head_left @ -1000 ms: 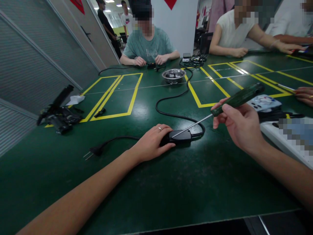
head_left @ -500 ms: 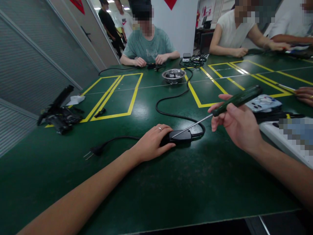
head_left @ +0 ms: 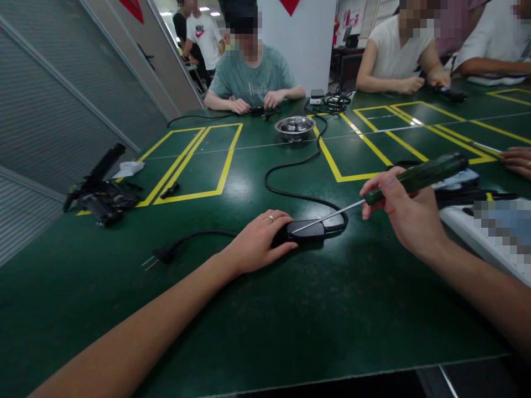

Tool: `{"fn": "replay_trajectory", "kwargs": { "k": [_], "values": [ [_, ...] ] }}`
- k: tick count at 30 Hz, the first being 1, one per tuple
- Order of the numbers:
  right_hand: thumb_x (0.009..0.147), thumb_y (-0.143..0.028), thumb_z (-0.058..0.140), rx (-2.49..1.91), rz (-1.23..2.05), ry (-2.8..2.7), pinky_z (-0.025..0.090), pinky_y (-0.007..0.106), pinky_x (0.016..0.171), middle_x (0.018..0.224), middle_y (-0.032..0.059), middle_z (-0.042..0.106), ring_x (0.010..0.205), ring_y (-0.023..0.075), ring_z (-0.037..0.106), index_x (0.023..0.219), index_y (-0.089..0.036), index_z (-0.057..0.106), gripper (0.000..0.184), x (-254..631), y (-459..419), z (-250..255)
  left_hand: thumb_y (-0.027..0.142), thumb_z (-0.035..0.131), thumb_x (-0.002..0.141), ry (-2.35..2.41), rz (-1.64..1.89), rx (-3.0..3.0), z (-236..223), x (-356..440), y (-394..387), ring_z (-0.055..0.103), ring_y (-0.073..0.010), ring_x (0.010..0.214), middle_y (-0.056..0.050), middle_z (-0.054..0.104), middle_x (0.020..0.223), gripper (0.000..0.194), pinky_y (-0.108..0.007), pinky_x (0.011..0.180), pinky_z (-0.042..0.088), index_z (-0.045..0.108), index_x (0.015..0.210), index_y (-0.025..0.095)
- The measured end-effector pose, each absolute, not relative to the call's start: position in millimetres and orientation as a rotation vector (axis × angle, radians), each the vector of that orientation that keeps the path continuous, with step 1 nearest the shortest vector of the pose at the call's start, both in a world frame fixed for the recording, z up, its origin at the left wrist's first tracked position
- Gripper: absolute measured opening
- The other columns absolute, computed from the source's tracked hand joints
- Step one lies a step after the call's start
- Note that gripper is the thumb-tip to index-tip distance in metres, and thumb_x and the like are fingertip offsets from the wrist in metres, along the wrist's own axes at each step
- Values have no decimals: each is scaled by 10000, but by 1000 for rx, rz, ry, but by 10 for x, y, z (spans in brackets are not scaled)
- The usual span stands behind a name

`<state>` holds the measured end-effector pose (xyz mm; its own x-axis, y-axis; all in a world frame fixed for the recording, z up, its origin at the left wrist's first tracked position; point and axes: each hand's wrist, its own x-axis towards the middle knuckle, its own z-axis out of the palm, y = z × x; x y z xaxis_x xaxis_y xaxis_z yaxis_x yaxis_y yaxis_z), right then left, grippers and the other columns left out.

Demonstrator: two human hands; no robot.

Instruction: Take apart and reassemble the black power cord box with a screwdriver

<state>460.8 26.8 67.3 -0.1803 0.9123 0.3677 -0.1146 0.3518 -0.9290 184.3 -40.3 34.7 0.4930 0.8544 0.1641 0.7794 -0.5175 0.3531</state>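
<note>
Against the green tabletop, my left hand point(head_left: 261, 241) is closed over the left end of a black corded box point(head_left: 307, 231), which lies flat. From it a cable runs left under my hand to a two-pin plug point(head_left: 163, 255), and another cord point(head_left: 286, 192) loops away toward the back. My right hand point(head_left: 409, 213) grips a screwdriver point(head_left: 431, 172) by its dark green handle. The steel shaft slants down to the left, its tip at the top of the box near my left fingers. Whether the tip sits in a screw or slot I cannot tell.
Beyond the box stands a metal bowl point(head_left: 295, 128) with small dark parts in it. Black gear point(head_left: 99, 193) lies at the left, near a small black piece point(head_left: 170, 190). A white panel point(head_left: 477, 226) is at the right. Co-workers sit across the table, and another person's hand point(head_left: 518, 161) rests at the right edge.
My right hand has shifted slightly right and tipped the screwdriver's handle lower, its tip staying at the box. My left hand and the box have not moved. People in the background have changed position.
</note>
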Motion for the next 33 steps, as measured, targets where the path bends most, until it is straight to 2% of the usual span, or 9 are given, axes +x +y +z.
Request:
{"fn": "replay_trajectory", "kwargs": {
  "k": [2,5,11,21,27,30,33],
  "values": [
    [856,-407,639,-759,1165,-1426,527,325,474,837,8,658,535,140,611,846,-253,604,159,4604,272,670,458,539,917,1402,466,2506,343,1843,-401,507,-264,1184,-128,543,1270,462,-457,1036,430,495,1283,180],
    [862,-436,618,-725,1243,-1381,533,338,479,863,11,674,543,153,624,990,-257,582,223,4597,278,663,463,539,916,1405,461,2505,334,1843,-400,505,-261,1188,-125,542,1276,463,-454,1041,426,495,1282,182],
    [862,-467,594,-731,1336,-1336,534,328,499,885,5,670,556,145,620,1095,-290,546,297,4578,256,679,461,543,913,1403,467,2504,330,1840,-402,510,-271,1186,-125,546,1267,457,-476,1034,431,493,1278,191],
    [857,-456,598,-734,1413,-1267,501,312,468,870,5,647,532,136,592,1053,-268,575,272,4568,261,707,463,534,919,1408,458,2507,336,1841,-407,505,-256,1179,-122,544,1267,459,-439,1043,425,500,1277,177],
    [837,-240,601,-694,1387,-1300,516,313,508,984,17,678,594,131,604,1077,-266,617,242,4600,242,706,462,542,915,1406,460,2506,341,1842,-409,504,-261,1185,-124,542,1272,465,-450,1042,426,496,1283,181],
    [831,-245,643,-725,1295,-1318,509,304,501,976,25,675,572,116,589,980,-238,666,151,4592,236,707,460,534,920,1402,457,2508,348,1844,-409,509,-265,1180,-127,545,1268,459,-456,1037,429,496,1282,181],
    [818,-316,691,-794,1189,-1359,504,293,483,856,27,654,545,111,579,827,-202,684,114,4581,245,697,458,534,920,1409,445,2510,346,1843,-406,503,-267,1188,-130,541,1274,458,-454,1042,425,498,1279,177]
  ]
}}
